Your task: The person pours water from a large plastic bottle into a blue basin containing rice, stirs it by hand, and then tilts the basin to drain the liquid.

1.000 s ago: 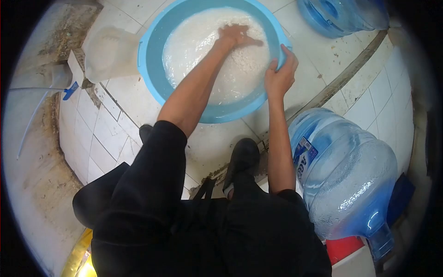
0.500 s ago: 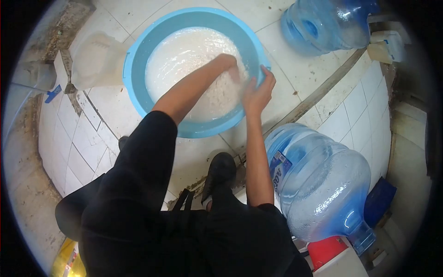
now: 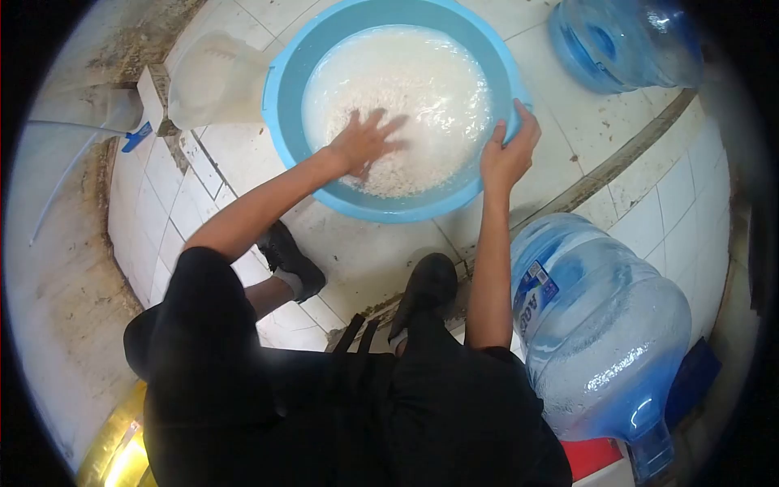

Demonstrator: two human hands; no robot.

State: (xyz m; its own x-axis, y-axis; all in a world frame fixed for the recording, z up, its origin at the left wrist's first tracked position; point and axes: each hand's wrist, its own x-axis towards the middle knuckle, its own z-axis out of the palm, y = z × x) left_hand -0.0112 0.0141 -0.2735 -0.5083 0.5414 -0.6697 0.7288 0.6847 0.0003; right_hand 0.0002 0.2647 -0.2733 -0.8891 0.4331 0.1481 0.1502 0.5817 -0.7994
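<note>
A light-blue basin [image 3: 286, 134] stands on the tiled floor, holding cloudy white water and pale grains that look like rice [image 3: 422, 154]. My left hand [image 3: 367, 146] is over the left part of the basin, its fingers spread at the surface of the wet grains; it grips nothing. At the basin's right side, my right hand [image 3: 508, 154] holds the rim, thumb toward the inside and fingers along the outside.
One large clear-blue water jug [image 3: 604, 325] lies on its side at the right; another water jug [image 3: 621, 45] is at the upper right. A translucent plastic container [image 3: 215, 81] stands left of the basin. My shoes [image 3: 430, 284] are near its front edge.
My left hand has swept from the right part of the basin to the left, and its fingers now show spread apart. My right hand stays on the rim. The view has shifted.
</note>
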